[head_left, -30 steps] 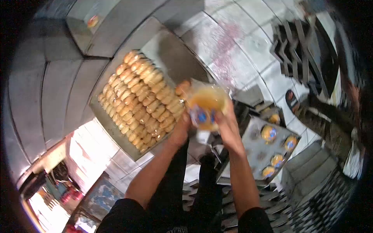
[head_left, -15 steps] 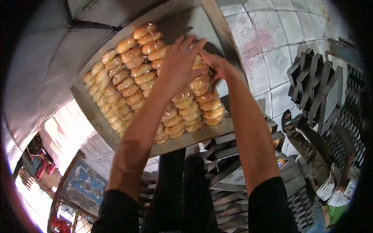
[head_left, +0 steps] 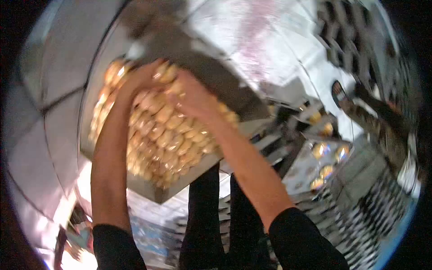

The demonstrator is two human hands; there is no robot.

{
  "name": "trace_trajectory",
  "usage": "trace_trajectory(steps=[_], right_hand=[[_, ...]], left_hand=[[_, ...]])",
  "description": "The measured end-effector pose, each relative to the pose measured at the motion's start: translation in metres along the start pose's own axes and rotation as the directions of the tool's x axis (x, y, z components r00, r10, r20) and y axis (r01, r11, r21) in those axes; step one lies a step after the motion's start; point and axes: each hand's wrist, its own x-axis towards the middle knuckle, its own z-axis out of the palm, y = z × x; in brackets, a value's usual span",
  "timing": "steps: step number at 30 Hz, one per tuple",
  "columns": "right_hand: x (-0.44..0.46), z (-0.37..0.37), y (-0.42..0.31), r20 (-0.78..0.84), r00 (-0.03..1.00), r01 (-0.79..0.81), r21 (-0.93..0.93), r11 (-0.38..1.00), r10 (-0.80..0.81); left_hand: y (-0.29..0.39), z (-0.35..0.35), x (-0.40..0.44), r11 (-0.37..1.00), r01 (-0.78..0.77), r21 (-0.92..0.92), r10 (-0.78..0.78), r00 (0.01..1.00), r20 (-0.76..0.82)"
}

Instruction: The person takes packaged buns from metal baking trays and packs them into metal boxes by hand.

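Wrapped bread rolls (head_left: pixel 173 139) lie in packed rows on a large metal tray (head_left: pixel 155 194), their clear plastic glinting. Toward the tray's far side, a pack of bread rolls (head_left: pixel 164 72) sits between my two hands. My left hand (head_left: pixel 146 80) is closed against its left side, and my right hand (head_left: pixel 194 95) grips it from the right. Motion blur smears the fingers of both hands. My forearms cover part of the rows, and I cannot tell whether the pack is lifted off the tray.
At the right, a smaller tray (head_left: pixel 302 168) holds several wrapped rolls. Dark metal racks (head_left: pixel 355 40) stand on the white tiled floor (head_left: pixel 288 49). A person's leg (head_left: pixel 373 119) and sandal are at the right edge. Grey panels (head_left: pixel 54 67) line the left.
My view has swung, so the tray appears lower and turned. My hands have gone from lying over the right-hand rows to the far left rows, now around a pack.
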Motion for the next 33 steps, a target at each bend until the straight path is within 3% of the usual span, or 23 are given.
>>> trace_trajectory(steps=[3,5,7,9,10,11,12,13,15,16,18,19,20,21,23,24,25,26,27,28,29,31,33], right_hand=[[-0.090,-0.024,-0.041,-0.168,0.986,0.000,-0.072,0.997,-0.012],[-0.161,-0.055,-0.066,-0.110,0.994,0.025,0.137,0.990,-0.010],[-0.245,-0.132,-0.093,-0.097,0.975,-0.098,0.619,0.779,0.200],[-0.326,-0.192,-0.050,-0.415,0.842,0.044,0.689,0.723,0.344],[-0.355,-0.231,-0.039,-0.531,0.650,-0.101,0.649,0.754,0.544],[-0.379,-0.249,0.001,-0.655,0.360,-0.028,0.704,0.710,0.664],[-0.403,-0.267,0.041,-0.705,0.028,0.073,0.709,0.702,0.709],[-0.415,-0.281,0.074,-0.691,-0.157,-0.023,0.717,0.697,0.705],[-0.425,-0.297,0.102,-0.425,0.129,0.172,0.899,0.402,0.896],[-0.406,-0.295,0.107,-0.403,0.119,0.150,0.911,0.385,0.907],[-0.374,-0.293,0.129,-0.558,-0.059,0.136,0.817,0.560,0.828],[-0.379,-0.308,0.101,-0.507,0.105,0.362,0.821,0.442,0.855],[-0.395,-0.326,0.083,-0.391,0.125,0.360,0.874,0.326,0.912],[-0.406,-0.321,0.106,-0.475,0.062,0.326,0.841,0.432,0.878],[-0.475,-0.334,0.098,-0.635,0.032,0.054,0.772,0.633,0.772],[-0.510,-0.332,0.123,-0.632,0.057,0.060,0.775,0.629,0.773],[-0.544,-0.331,0.132,-0.641,-0.014,0.088,0.764,0.639,0.768],[-0.572,-0.332,0.143,-0.663,-0.060,0.178,0.728,0.662,0.746],[-0.593,-0.332,0.153,-0.682,-0.113,0.262,0.681,0.683,0.723],[-0.603,-0.332,0.164,-0.655,-0.210,0.250,0.682,0.687,0.726],[-0.605,-0.332,0.181,-0.622,-0.303,0.242,0.682,0.690,0.722],[-0.590,-0.324,0.221,-0.515,-0.466,0.204,0.729,0.654,0.719],[-0.582,-0.327,0.212,-0.455,-0.311,0.325,0.774,0.543,0.835]], left_hand=[[-0.021,0.015,0.017,0.999,0.044,0.009,-0.044,0.999,0.025],[-0.046,0.014,0.020,0.993,-0.109,-0.041,0.110,0.994,0.023],[-0.054,0.017,0.015,0.973,-0.218,-0.070,0.211,0.972,-0.100],[0.037,-0.006,-0.012,0.986,-0.143,-0.089,0.127,0.978,-0.163],[0.086,-0.004,-0.026,0.988,-0.115,-0.101,0.090,0.970,-0.226],[0.135,-0.002,-0.040,0.989,-0.089,-0.116,0.052,0.957,-0.287],[0.175,0.006,-0.053,0.988,-0.125,-0.090,0.088,0.938,-0.334],[0.211,0.017,-0.062,0.983,-0.170,-0.071,0.131,0.916,-0.379],[0.290,0.059,-0.082,0.885,-0.395,-0.246,0.294,0.885,-0.362],[0.327,0.086,-0.088,0.858,-0.435,-0.273,0.348,0.883,-0.314],[0.413,0.134,-0.110,0.817,-0.472,-0.333,0.422,0.881,-0.212],[0.457,0.153,-0.116,0.807,-0.468,-0.361,0.441,0.883,-0.160],[0.487,0.176,-0.116,0.786,-0.458,-0.415,0.441,0.886,-0.143],[0.511,0.198,-0.113,0.761,-0.440,-0.477,0.439,0.890,-0.120],[0.562,0.247,-0.107,0.717,-0.398,-0.572,0.430,0.899,-0.086],[0.588,0.270,-0.102,0.694,-0.378,-0.613,0.422,0.903,-0.078],[0.605,0.297,-0.092,0.743,-0.373,-0.555,0.432,0.901,-0.028],[0.629,0.322,-0.081,0.685,-0.558,-0.468,0.602,0.796,-0.067],[0.656,0.353,-0.073,0.656,-0.610,-0.445,0.639,0.762,-0.102],[0.684,0.374,-0.062,0.602,-0.687,-0.407,0.730,0.680,-0.069],[0.707,0.396,-0.052,0.685,-0.665,-0.298,0.705,0.708,0.044],[0.730,0.442,-0.016,0.673,-0.713,-0.197,0.739,0.644,0.199],[0.732,0.464,0.004,0.772,-0.609,-0.180,0.633,0.711,0.305]])
